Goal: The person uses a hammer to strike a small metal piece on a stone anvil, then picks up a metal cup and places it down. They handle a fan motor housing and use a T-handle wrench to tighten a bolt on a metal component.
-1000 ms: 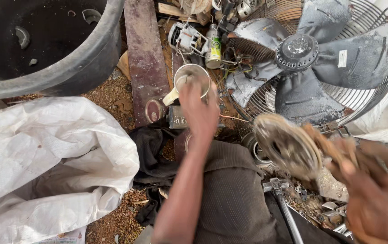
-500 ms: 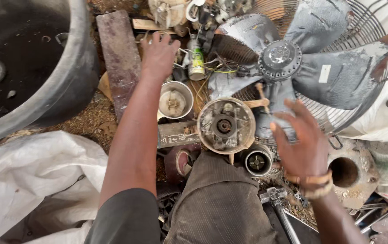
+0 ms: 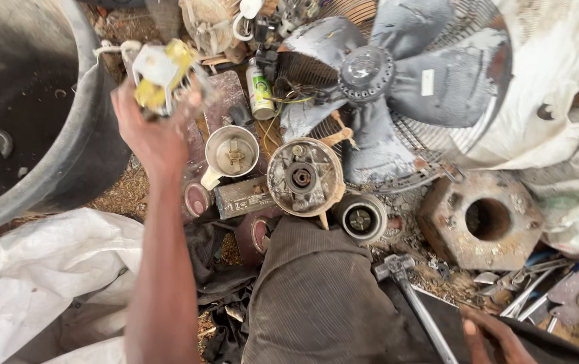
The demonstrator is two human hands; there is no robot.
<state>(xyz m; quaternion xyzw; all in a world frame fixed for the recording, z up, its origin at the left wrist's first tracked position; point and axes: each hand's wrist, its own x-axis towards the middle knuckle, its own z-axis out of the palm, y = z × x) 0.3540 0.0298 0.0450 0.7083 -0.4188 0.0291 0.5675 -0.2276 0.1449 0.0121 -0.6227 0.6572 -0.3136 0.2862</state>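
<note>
My left hand (image 3: 151, 128) is raised over the ground and grips a small white and yellow part with wires (image 3: 161, 77), blurred by motion. Below and to its right lie a shiny metal cup (image 3: 232, 154) and a round motor housing (image 3: 304, 177). My right hand (image 3: 495, 337) is at the bottom right edge, only partly in view, close to the handle of a hammer (image 3: 410, 293); whether it touches the handle cannot be told. My knee in dark striped trousers (image 3: 319, 296) fills the lower middle.
A large dark plastic tub (image 3: 26, 128) stands at the left. A grey fan with a wire guard (image 3: 397, 81) lies at the top right. A rusty block with a hole (image 3: 481, 219), a small cylinder (image 3: 360, 217), a white sack (image 3: 40, 269) and scattered tools (image 3: 525, 283) lie around.
My left hand has lifted from the pile at the top and now holds the white and yellow part. My right hand has left the motor housing and dropped to the bottom right.
</note>
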